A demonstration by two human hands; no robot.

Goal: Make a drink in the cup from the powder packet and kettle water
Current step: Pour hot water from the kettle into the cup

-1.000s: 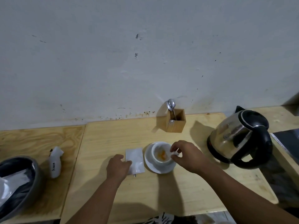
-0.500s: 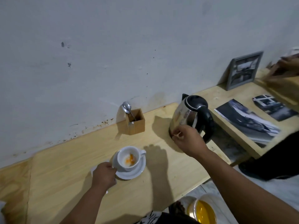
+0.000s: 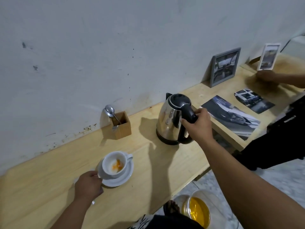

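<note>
A white cup [image 3: 115, 164] with orange powder in its bottom stands on a white saucer [image 3: 122, 178] on the wooden table [image 3: 49, 187]. My left hand [image 3: 88, 185] grips the saucer's left rim and hides most of the white powder packet under it. A steel kettle [image 3: 171, 119] with a black lid and handle stands upright to the right of the cup. My right hand [image 3: 197, 124] is closed around the kettle's black handle.
A wooden box [image 3: 123, 125] with a spoon [image 3: 110, 111] stands by the wall behind the cup. Printed photos [image 3: 231, 116], a grey frame [image 3: 225, 66] and another person's hand [image 3: 267, 76] are at the right. A glass bowl with yellow liquid [image 3: 197, 210] sits on the floor below the table edge.
My right hand left the cup, reached right and closed on the kettle handle. My left hand moved from the packet to the saucer's rim. The view swung right.
</note>
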